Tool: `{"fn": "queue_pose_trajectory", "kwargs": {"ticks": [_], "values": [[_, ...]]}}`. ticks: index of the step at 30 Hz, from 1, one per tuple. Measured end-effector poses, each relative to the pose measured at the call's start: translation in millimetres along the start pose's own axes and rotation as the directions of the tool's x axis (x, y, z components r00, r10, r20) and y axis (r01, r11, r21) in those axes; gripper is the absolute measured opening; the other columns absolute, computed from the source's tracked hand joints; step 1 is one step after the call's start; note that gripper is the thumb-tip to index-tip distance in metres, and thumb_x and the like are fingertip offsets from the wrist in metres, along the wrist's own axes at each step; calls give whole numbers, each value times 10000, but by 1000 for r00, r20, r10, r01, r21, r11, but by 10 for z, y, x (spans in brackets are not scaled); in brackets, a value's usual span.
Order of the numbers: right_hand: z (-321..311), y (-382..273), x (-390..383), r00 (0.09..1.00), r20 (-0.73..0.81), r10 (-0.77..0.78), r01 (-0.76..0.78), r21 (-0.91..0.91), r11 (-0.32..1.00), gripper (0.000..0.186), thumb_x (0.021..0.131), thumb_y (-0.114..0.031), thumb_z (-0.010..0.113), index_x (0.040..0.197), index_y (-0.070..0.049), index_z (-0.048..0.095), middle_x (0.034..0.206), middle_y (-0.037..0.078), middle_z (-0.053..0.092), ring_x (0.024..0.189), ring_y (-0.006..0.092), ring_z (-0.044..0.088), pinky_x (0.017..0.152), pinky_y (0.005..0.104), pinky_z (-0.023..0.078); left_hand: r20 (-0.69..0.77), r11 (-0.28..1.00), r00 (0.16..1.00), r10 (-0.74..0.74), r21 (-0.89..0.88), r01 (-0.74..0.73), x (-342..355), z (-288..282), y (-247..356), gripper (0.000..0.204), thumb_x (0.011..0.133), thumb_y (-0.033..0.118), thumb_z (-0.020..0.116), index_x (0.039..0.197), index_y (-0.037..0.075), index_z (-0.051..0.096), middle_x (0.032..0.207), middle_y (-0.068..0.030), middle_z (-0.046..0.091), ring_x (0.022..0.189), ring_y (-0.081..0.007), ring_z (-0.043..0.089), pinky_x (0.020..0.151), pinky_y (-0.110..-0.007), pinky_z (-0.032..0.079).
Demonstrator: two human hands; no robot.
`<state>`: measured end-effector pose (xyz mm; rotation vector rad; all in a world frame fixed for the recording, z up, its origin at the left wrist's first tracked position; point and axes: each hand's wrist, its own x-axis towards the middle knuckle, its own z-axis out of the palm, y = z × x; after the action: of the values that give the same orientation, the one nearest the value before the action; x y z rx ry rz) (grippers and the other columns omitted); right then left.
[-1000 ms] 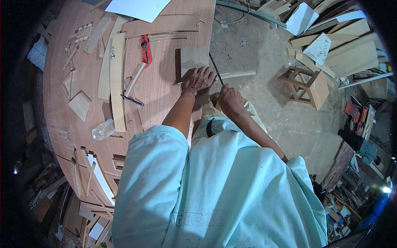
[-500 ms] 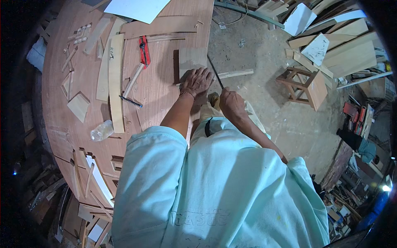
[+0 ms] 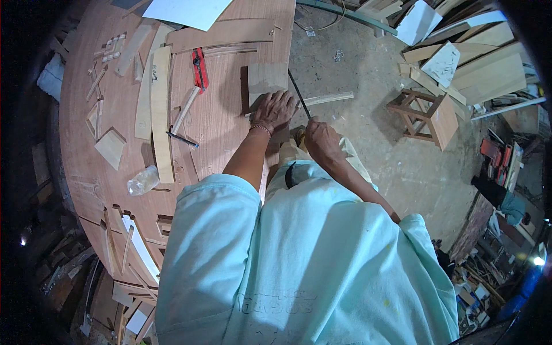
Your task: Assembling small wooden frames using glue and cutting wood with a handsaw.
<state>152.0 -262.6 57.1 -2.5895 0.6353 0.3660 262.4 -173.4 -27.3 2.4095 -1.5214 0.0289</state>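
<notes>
My left hand (image 3: 274,110) presses down at the table edge, its fingers over a narrow wooden strip (image 3: 333,98) and the near part of a square wooden board (image 3: 267,76). The strip sticks out past the edge, over the floor. My right hand (image 3: 323,140) is closed round the near end of a handsaw (image 3: 298,92), which appears edge-on as a thin dark line. Its blade crosses the strip just right of my left fingers. The saw's handle is hidden in my fist, and the exact point of contact is hard to make out.
On the brown table (image 3: 224,126) lie a red tool (image 3: 200,70), a dark pen (image 3: 183,139), long pale wood pieces (image 3: 162,115), a clear plastic bottle (image 3: 143,181) and a white sheet (image 3: 187,11). A wooden stool (image 3: 428,118) stands right, near stacked boards (image 3: 489,69).
My right hand and the saw have shifted very slightly. My left hand stays on the wood. The whole view has moved a little.
</notes>
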Motion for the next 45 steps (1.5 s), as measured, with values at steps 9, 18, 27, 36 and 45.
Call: {"fn": "queue_pose_trajectory", "kwargs": {"ticks": [9, 18, 27, 36, 45], "values": [[-73, -134, 68, 990, 89, 109, -113, 41, 993, 164, 733, -124, 402, 747, 14, 489, 707, 230, 550, 682, 364, 551, 587, 416, 441, -112, 980, 990, 80, 188, -58, -50, 139, -64, 179, 730, 292, 452, 782, 123, 480, 821, -12, 463, 819, -161, 451, 629, -304, 355], [-11, -65, 177, 999, 44, -26, 26, 4, 1000, 214, 743, -116, 343, 738, 28, 501, 717, 244, 539, 665, 366, 541, 588, 431, 432, 30, 980, 998, 61, 190, -66, -23, 234, -75, 190, 729, 296, 465, 800, 120, 473, 890, -27, 480, 829, -173, 462, 647, -312, 385], [20, -44, 271, 999, 29, -42, 42, -6, 999, 208, 749, -124, 344, 749, 26, 487, 703, 242, 536, 665, 380, 535, 587, 439, 429, -63, 965, 988, 138, 233, -120, -5, 211, -93, 186, 721, 281, 471, 823, 125, 471, 886, -16, 476, 828, -171, 453, 641, -317, 382], [42, -19, 304, 999, 11, -53, 54, -113, 992, 137, 710, -93, 425, 736, 13, 507, 707, 217, 549, 652, 343, 559, 545, 401, 451, -99, 984, 989, 111, 147, -96, -7, 208, -78, 166, 742, 254, 432, 837, 126, 482, 865, -13, 464, 852, -173, 449, 668, -330, 367], [-40, -48, 232, 997, 70, 24, -25, 12, 1000, 218, 751, -123, 339, 740, 38, 487, 699, 244, 537, 672, 374, 541, 588, 440, 432, -18, 999, 1000, 15, 39, -14, 3, 61, -12, 215, 753, 282, 422, 864, 104, 471, 880, -29, 459, 864, -183, 445, 696, -354, 378]]}}
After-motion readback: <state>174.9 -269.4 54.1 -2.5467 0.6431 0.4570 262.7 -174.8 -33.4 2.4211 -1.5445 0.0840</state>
